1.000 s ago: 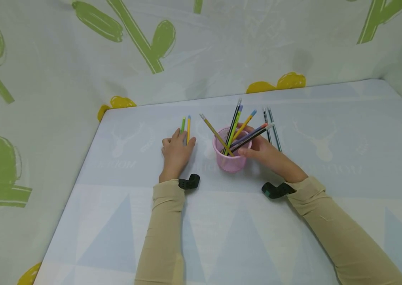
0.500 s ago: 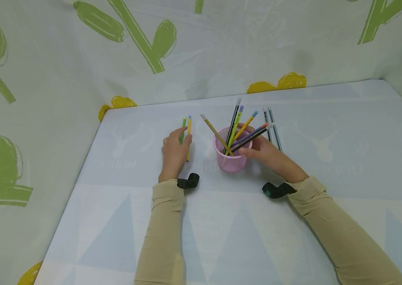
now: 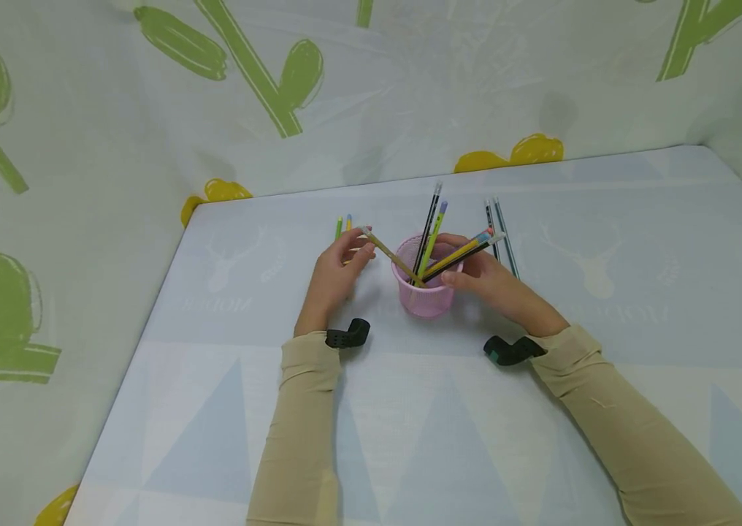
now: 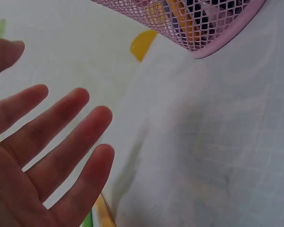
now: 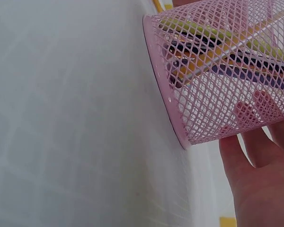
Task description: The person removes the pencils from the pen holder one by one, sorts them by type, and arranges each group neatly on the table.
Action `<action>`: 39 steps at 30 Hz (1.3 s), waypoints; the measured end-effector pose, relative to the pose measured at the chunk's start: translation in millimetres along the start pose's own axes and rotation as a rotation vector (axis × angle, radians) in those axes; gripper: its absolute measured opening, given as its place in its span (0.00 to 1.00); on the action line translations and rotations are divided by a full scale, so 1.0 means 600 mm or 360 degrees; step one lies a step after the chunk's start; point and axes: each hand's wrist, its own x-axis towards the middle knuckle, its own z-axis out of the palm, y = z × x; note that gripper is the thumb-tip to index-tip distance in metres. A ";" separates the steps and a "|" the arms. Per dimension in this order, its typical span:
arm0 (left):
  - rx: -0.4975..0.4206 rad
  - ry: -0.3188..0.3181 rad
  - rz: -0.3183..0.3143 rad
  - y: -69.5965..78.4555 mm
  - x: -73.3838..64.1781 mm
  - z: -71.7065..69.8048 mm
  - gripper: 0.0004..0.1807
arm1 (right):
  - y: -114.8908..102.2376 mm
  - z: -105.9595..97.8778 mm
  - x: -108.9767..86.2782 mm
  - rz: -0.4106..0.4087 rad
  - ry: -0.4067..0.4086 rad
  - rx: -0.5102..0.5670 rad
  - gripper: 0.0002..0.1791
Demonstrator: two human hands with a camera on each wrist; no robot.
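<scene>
**L hand now up by the cup**

Half a sec ago the L hand [image 3: 334,277] was at the loose green pencil [image 3: 339,226]; now it's by the pale end of the gold pencil [image 3: 392,256]. Its grip is loose w/ nothing held; can't tell if it touches. The yellow cup pencil [image 3: 453,257] now leans lower. So it's prob. busy w/ the cup's pencils.

R hand's [image 3: 499,285] grip is round the pink mesh pencil cup [image 3: 426,303], upright on the tabletop [image 3: 423,453] btwn both hands. A teal pencil [image 3: 506,237] lies just past R hand. Far edge is well behind; most room is nearer the person, btwn the arms.
</scene>
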 end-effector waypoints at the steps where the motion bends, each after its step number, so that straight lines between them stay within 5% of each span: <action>1: -0.0051 -0.0066 -0.0013 0.002 0.000 0.001 0.25 | 0.000 0.000 0.000 0.0006 0.0004 -0.0008 0.29; 5: -0.0251 -0.0320 0.0014 0.019 -0.005 0.002 0.24 | 0.000 0.001 -0.001 0.0024 0.0020 -0.0048 0.29; 9: -0.0355 -0.0445 0.0073 0.047 -0.015 0.000 0.24 | -0.001 0.001 -0.001 0.0033 0.0038 -0.0105 0.28; 22: -0.0482 -0.0538 0.0120 0.062 -0.021 0.010 0.23 | -0.004 0.002 0.000 0.0037 0.0041 -0.0058 0.24; 32: -0.0282 -0.0536 0.0061 0.067 -0.024 0.022 0.20 | -0.008 0.003 -0.007 0.0237 0.0162 -0.0084 0.29; 39: -0.0476 -0.0551 0.0057 0.064 -0.024 0.032 0.21 | -0.018 0.007 -0.011 0.0273 0.0193 -0.0119 0.31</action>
